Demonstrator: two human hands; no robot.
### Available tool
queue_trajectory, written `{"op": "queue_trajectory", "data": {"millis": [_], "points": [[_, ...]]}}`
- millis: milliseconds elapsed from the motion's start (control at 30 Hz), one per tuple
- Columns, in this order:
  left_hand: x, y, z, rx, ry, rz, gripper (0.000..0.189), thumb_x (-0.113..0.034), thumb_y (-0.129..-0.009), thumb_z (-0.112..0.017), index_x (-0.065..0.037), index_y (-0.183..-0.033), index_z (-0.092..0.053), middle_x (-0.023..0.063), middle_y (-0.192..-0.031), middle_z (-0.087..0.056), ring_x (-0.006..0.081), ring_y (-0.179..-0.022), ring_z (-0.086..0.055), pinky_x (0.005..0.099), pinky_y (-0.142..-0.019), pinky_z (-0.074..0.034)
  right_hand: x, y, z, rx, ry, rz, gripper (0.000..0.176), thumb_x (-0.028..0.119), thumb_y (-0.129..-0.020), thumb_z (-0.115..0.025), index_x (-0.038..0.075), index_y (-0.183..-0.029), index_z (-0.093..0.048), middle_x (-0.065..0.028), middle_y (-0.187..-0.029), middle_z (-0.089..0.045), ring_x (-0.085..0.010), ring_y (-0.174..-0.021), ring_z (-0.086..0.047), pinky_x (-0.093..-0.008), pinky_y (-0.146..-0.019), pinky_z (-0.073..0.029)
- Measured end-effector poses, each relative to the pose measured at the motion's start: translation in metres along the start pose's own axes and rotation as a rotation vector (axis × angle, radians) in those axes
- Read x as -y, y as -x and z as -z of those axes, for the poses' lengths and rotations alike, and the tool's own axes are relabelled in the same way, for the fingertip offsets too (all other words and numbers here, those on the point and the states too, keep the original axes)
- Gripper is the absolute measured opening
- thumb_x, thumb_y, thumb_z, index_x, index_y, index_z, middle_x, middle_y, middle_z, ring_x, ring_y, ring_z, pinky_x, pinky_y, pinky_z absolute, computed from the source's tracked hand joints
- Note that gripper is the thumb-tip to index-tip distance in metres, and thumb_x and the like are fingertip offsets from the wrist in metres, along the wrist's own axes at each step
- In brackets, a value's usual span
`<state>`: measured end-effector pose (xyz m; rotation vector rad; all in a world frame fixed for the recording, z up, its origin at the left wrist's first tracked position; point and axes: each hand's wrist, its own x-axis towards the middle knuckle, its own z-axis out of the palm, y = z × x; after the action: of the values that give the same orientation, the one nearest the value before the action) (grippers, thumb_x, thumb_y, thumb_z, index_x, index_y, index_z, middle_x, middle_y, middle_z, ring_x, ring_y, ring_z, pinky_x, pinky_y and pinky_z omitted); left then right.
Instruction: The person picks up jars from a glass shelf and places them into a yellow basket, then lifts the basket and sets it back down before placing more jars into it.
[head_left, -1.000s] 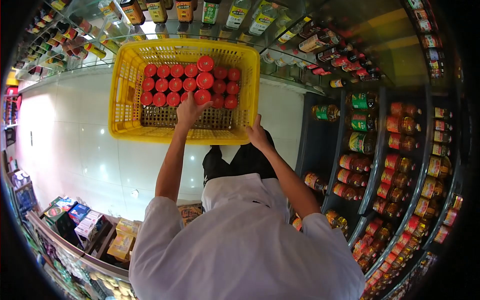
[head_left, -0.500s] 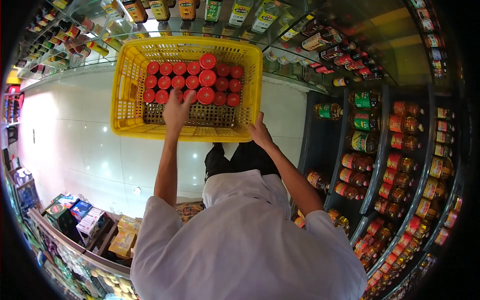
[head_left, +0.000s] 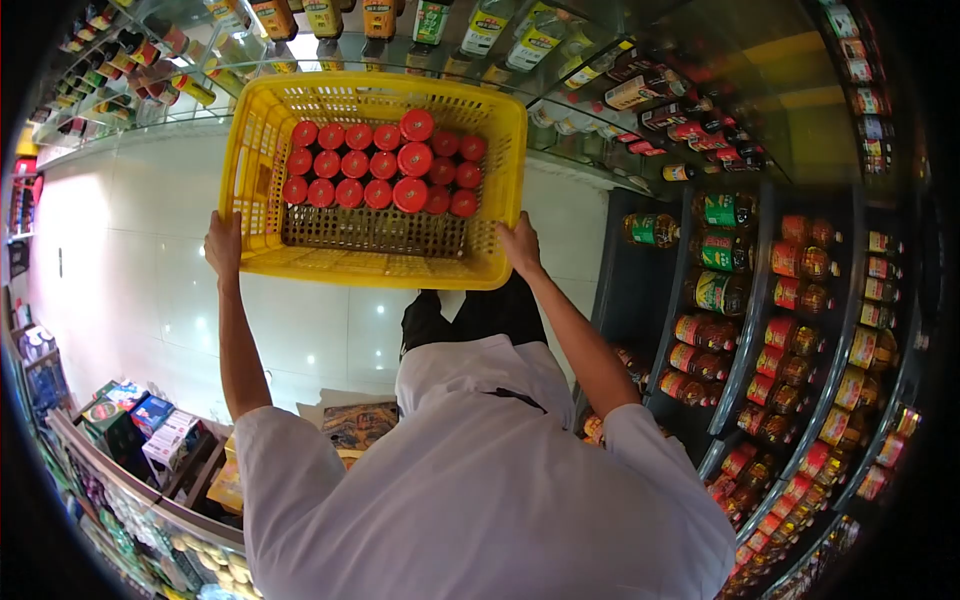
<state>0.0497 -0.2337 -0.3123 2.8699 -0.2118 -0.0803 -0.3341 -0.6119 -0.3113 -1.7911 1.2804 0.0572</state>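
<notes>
A yellow plastic basket is held out in front of my body. Inside it, red-lidded jars stand in rows, some with larger lids, and the perforated floor shows along the near side. My left hand is closed round the basket's left rim near the front corner. On the opposite side, my right hand grips the right rim near its front corner. Both thumbs lie against the rim, while the other fingers are partly hidden.
Glass shelves with bottles run along the far side. Stepped racks of oil bottles stand at the right. Boxes sit on a low display at the lower left. Pale floor tiles show below the basket.
My left hand has moved from above the jars out to the basket's left rim and closed on it. My right hand still holds the right rim.
</notes>
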Motion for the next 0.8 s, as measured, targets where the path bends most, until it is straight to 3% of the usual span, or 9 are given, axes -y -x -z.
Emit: {"op": "queue_trajectory", "data": {"millis": [33,67,133,167,233,433,800], "points": [[0.007,-0.006,0.000,0.087,0.026,-0.017,0.041,-0.046,-0.087,-0.059,-0.008,-0.102,-0.056,0.0201,-0.089,-0.067,0.0429,-0.086,-0.063,0.0499,-0.073,-0.048,0.007,0.000,-0.001,0.008,0.004,-0.006,0.045,0.025,-0.084,-0.061,-0.002,-0.116,-0.043,-0.0272,-0.108,-0.060,-0.0383,-0.105,-0.059,-0.0465,-0.087,-0.045],[0.011,-0.009,-0.002,0.086,0.140,-0.037,0.041,-0.047,-0.088,-0.057,-0.006,-0.095,-0.060,0.0190,-0.088,-0.068,0.0425,-0.084,-0.063,0.0489,-0.071,-0.048,0.018,0.003,0.001,-0.110,0.005,0.050,0.045,0.025,-0.085,-0.061,-0.001,-0.117,-0.044,-0.0256,-0.107,-0.061,-0.0384,-0.103,-0.060,-0.0460,-0.087,-0.045],[0.011,-0.011,-0.007,0.076,0.157,-0.020,0.041,-0.047,-0.088,-0.058,-0.007,-0.096,-0.062,0.0164,-0.085,-0.068,0.0389,-0.082,-0.064,0.0468,-0.071,-0.048,0.022,-0.006,-0.003,-0.344,0.104,0.212,0.044,0.023,-0.086,-0.060,0.002,-0.121,-0.043,-0.0206,-0.105,-0.064,-0.0385,-0.100,-0.061,-0.0447,-0.086,-0.046],[0.007,-0.008,-0.002,0.059,0.174,-0.015,0.042,-0.048,-0.087,-0.058,-0.008,-0.098,-0.065,0.0138,-0.081,-0.069,0.0353,-0.079,-0.066,0.0447,-0.070,-0.049,0.032,-0.007,-0.001,-0.329,0.116,0.208,0.044,0.023,-0.086,-0.060,0.002,-0.121,-0.043,-0.0206,-0.105,-0.064,-0.0385,-0.100,-0.061,-0.0447,-0.086,-0.046],[0.000,-0.005,0.005,0.082,0.145,0.008,0.044,-0.049,-0.088,-0.058,-0.008,-0.101,-0.065,0.0157,-0.082,-0.069,0.0368,-0.080,-0.066,0.0452,-0.070,-0.049,0.052,-0.008,0.000,-0.237,-0.064,0.055,0.040,0.018,-0.087,-0.059,0.000,-0.120,-0.045,-0.0204,-0.108,-0.064,-0.0385,-0.101,-0.061,-0.0441,-0.087,-0.046],[-0.002,-0.007,0.006,0.087,0.109,0.039,0.046,-0.051,-0.088,-0.057,-0.007,-0.096,-0.064,0.0179,-0.084,-0.068,0.0391,-0.081,-0.064,0.0462,-0.069,-0.048,0.046,-0.017,-0.007,-0.304,-0.039,0.071,0.031,0.012,-0.088,-0.057,-0.002,-0.114,-0.051,-0.0226,-0.108,-0.065,-0.0394,-0.103,-0.061,-0.0437,-0.087,-0.047],[0.001,-0.009,0.006,0.147,0.202,0.064,0.048,-0.050,-0.088,-0.057,-0.005,-0.101,-0.066,0.0171,-0.087,-0.068,0.0360,-0.084,-0.065,0.0450,-0.072,-0.048,0.045,-0.016,-0.008,-0.322,-0.054,0.098,0.033,0.010,-0.085,-0.058,-0.002,-0.114,-0.051,-0.0227,-0.104,-0.066,-0.0398,-0.100,-0.062,-0.0442,-0.085,-0.048]]}}
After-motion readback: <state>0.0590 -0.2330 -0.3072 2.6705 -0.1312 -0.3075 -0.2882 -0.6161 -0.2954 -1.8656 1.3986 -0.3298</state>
